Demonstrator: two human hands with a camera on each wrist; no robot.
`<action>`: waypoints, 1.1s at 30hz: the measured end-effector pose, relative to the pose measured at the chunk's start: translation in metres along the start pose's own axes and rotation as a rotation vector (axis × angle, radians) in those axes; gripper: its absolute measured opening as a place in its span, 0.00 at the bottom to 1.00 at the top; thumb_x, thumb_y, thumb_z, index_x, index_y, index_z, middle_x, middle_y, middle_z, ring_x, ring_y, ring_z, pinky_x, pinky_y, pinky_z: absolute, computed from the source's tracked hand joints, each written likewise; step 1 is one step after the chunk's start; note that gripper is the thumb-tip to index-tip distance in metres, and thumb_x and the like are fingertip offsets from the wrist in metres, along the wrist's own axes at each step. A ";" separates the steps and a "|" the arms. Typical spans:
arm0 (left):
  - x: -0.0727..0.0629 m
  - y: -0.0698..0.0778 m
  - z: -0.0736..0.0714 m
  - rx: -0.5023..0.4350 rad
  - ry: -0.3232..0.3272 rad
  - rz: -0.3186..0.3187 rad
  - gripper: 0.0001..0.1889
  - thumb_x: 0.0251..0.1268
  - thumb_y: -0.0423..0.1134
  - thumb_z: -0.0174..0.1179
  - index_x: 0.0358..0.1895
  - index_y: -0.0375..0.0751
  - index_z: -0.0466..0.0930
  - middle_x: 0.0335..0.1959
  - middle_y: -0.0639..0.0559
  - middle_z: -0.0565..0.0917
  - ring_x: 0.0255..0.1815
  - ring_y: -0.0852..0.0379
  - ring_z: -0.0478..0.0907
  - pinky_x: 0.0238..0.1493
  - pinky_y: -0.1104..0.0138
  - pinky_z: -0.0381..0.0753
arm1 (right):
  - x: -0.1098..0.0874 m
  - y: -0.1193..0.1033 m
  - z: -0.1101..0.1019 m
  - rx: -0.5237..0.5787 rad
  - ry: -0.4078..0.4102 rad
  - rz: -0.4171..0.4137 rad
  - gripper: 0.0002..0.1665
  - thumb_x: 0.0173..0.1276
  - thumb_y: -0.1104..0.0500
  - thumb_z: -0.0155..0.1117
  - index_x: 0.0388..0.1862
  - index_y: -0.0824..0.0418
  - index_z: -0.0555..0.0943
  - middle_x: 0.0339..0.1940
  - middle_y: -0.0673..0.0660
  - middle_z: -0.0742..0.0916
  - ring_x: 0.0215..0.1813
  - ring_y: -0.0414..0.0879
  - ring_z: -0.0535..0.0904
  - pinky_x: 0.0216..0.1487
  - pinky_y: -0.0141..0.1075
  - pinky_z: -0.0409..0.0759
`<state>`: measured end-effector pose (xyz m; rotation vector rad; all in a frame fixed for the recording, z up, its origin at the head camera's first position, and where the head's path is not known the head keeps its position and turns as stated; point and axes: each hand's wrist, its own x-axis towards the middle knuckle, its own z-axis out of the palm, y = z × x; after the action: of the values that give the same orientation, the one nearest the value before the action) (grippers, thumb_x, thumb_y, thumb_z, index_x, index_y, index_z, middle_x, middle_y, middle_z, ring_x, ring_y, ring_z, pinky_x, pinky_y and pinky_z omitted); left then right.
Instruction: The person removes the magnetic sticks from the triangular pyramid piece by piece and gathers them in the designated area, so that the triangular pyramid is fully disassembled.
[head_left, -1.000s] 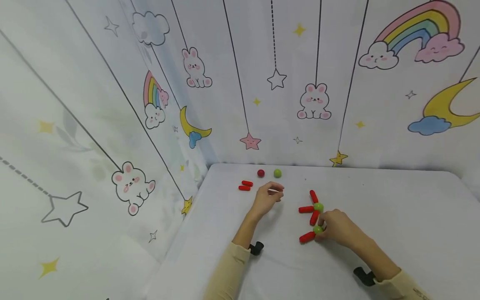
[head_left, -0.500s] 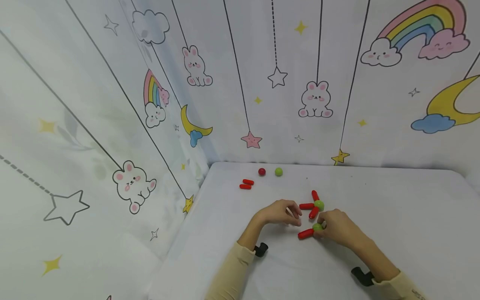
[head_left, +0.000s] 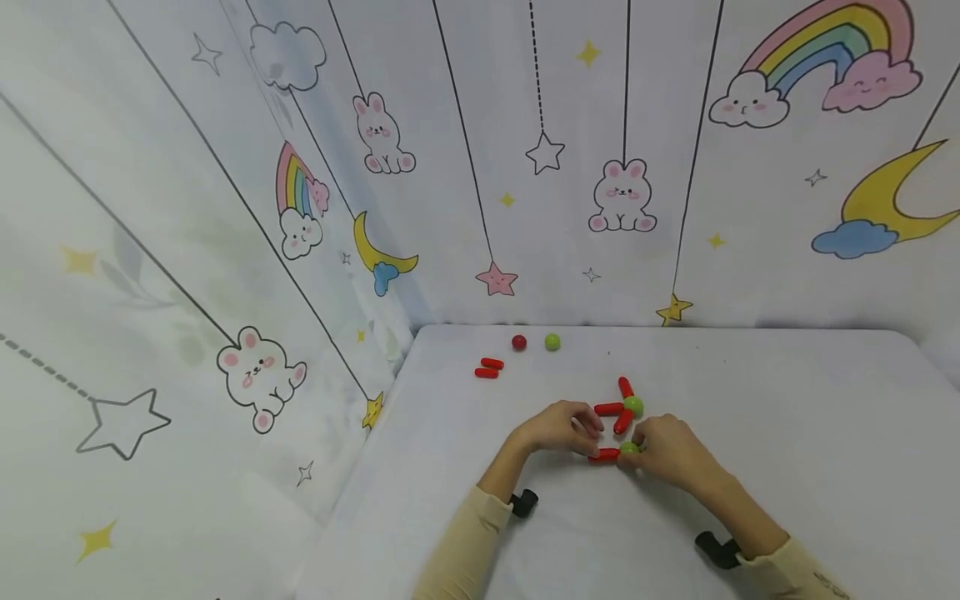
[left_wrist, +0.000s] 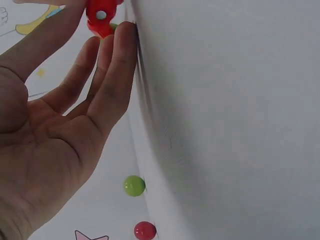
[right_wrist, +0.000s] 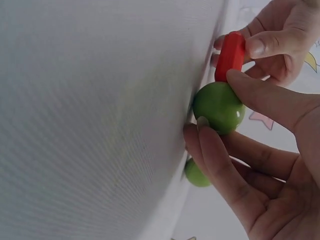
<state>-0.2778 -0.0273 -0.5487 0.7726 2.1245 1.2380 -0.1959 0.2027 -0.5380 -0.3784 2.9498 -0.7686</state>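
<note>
My right hand (head_left: 675,454) pinches a green ball (right_wrist: 218,106) between thumb and fingers, low over the white table. Joined to the ball's left side is a short red rod (right_wrist: 231,57). Around the free end of that rod are the thumb and fingertips of my left hand (head_left: 561,427), one on each side of it. Just beyond both hands lies another green ball (head_left: 634,407) with three red rods (head_left: 608,409) sticking out of it. In the left wrist view, a red rod (left_wrist: 101,16) with a pale round spot on its end shows past the fingers.
Toward the back left of the white table (head_left: 787,433) sit a red ball (head_left: 519,342) and a loose green ball (head_left: 552,342). Two loose red rods (head_left: 487,373) lie in front of them. A patterned curtain (head_left: 442,167) rises behind and at the left.
My left hand has come right and nearer, from beside the loose pieces to the rod's end. My right hand's ball and rod have turned slightly, so the rod now points more straight left.
</note>
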 end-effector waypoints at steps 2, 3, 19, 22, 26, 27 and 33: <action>0.000 0.001 0.001 -0.012 0.000 -0.001 0.18 0.61 0.31 0.75 0.53 0.38 0.83 0.45 0.50 0.86 0.38 0.63 0.84 0.40 0.70 0.85 | 0.000 0.000 0.000 -0.003 0.009 0.004 0.15 0.56 0.51 0.84 0.30 0.60 0.88 0.19 0.46 0.80 0.26 0.42 0.72 0.26 0.34 0.72; 0.001 0.001 0.001 -0.019 0.001 -0.003 0.18 0.61 0.31 0.75 0.53 0.38 0.83 0.45 0.49 0.86 0.38 0.63 0.84 0.40 0.70 0.85 | 0.000 -0.001 0.000 -0.003 0.012 0.007 0.15 0.56 0.51 0.84 0.30 0.60 0.89 0.19 0.46 0.80 0.26 0.42 0.72 0.26 0.34 0.72; 0.001 0.001 0.001 -0.030 0.106 -0.016 0.21 0.56 0.29 0.77 0.53 0.39 0.84 0.42 0.49 0.88 0.36 0.60 0.85 0.38 0.69 0.85 | 0.000 -0.003 0.001 0.054 0.006 0.073 0.14 0.58 0.50 0.83 0.30 0.59 0.91 0.20 0.45 0.83 0.25 0.42 0.73 0.25 0.34 0.72; 0.002 -0.001 -0.001 -0.014 0.145 -0.021 0.20 0.54 0.30 0.78 0.51 0.41 0.85 0.41 0.50 0.88 0.37 0.60 0.83 0.37 0.69 0.83 | 0.001 -0.002 0.002 0.061 0.002 0.074 0.14 0.58 0.50 0.83 0.31 0.59 0.91 0.21 0.45 0.85 0.25 0.42 0.73 0.26 0.34 0.72; 0.002 -0.002 -0.004 -0.026 0.154 -0.028 0.19 0.55 0.31 0.78 0.50 0.43 0.85 0.40 0.51 0.88 0.39 0.59 0.83 0.38 0.69 0.82 | 0.001 -0.003 0.003 0.056 0.002 0.069 0.14 0.58 0.50 0.83 0.32 0.59 0.92 0.23 0.45 0.86 0.26 0.42 0.74 0.26 0.34 0.73; 0.002 -0.003 -0.005 -0.032 0.151 -0.029 0.19 0.55 0.31 0.78 0.50 0.43 0.85 0.40 0.51 0.88 0.39 0.58 0.83 0.39 0.69 0.82 | 0.002 -0.003 0.003 0.057 0.000 0.069 0.14 0.58 0.50 0.83 0.32 0.59 0.92 0.23 0.45 0.86 0.26 0.42 0.73 0.26 0.35 0.73; 0.000 -0.004 -0.009 -0.052 0.132 -0.037 0.18 0.55 0.32 0.78 0.50 0.42 0.86 0.41 0.49 0.87 0.38 0.57 0.84 0.39 0.68 0.82 | 0.004 -0.006 0.005 0.055 -0.018 0.075 0.14 0.58 0.51 0.83 0.33 0.60 0.92 0.23 0.46 0.85 0.27 0.43 0.73 0.28 0.35 0.74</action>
<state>-0.2845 -0.0342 -0.5490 0.6427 2.1917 1.3526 -0.1974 0.1944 -0.5393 -0.2672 2.9003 -0.8302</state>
